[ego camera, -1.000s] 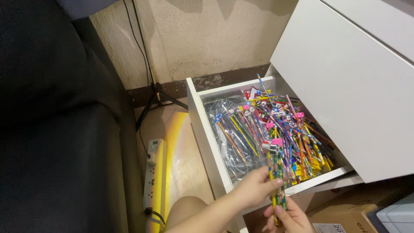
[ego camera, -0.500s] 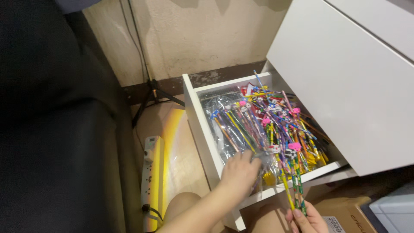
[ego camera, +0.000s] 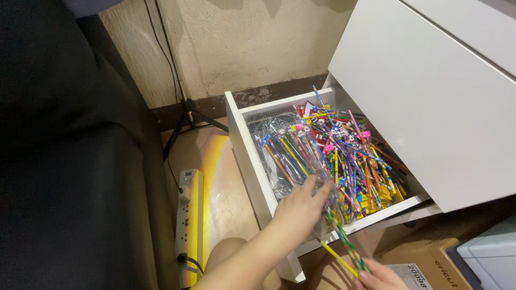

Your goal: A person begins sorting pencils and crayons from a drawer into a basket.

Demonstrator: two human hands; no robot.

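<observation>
Left hand [ego camera: 299, 207] lay spread on a clear plastic pencil bag [ego camera: 293, 156] inside the open white drawer [ego camera: 248, 166], beside loose coloured pencils [ego camera: 357, 161]; right hand [ego camera: 379, 277], at the bottom edge, pinched a few pencils [ego camera: 344, 249]

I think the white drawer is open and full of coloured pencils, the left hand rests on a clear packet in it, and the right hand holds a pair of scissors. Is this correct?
Not fully. In the head view the right hand holds a few pencils, not scissors. The rest stands: the white drawer is open and full of coloured pencils, and the left hand rests on a clear packet in it.
</observation>
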